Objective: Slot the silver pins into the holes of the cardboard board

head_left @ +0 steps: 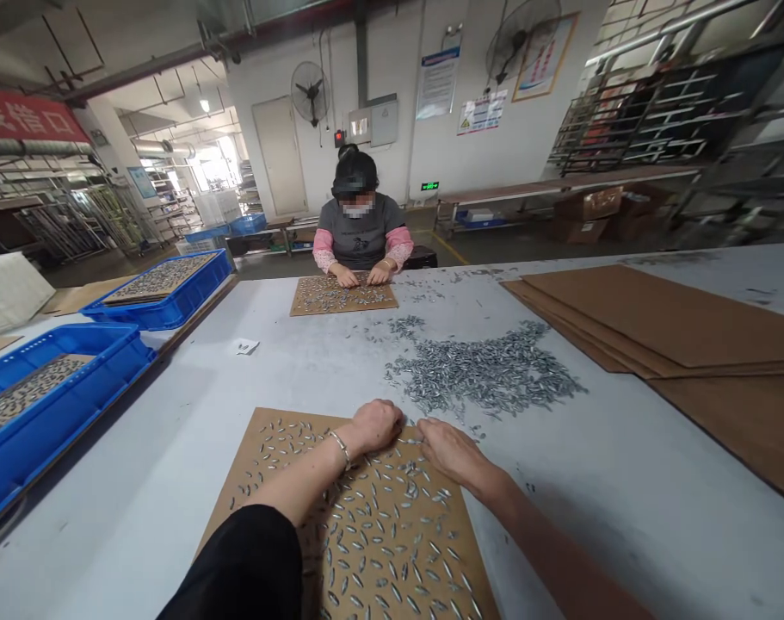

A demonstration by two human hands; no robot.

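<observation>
A brown cardboard sheet (272, 499) lies in front of me, covered with many small silver spindle-shaped metal pieces set apart from each other. Over its far edge, my left hand (375, 425) is closed with fingers curled down, a bracelet on its wrist. My right hand (448, 449) pinches at the sheet's far right corner, close to the left one. Whatever the fingertips of either hand hold is hidden or too small to make out. Just beyond the hands spreads a loose heap of the same metal pieces (488, 366) on the white table (598, 482).
Across the table, a co-worker (359, 224) bends over another cardboard sheet (307, 303) with both hands on it. Blue crates (117, 340) holding filled sheets stand at the left. Stacked brown boards (675, 314) lie on the right. A white scrap (248, 347) rests left of centre.
</observation>
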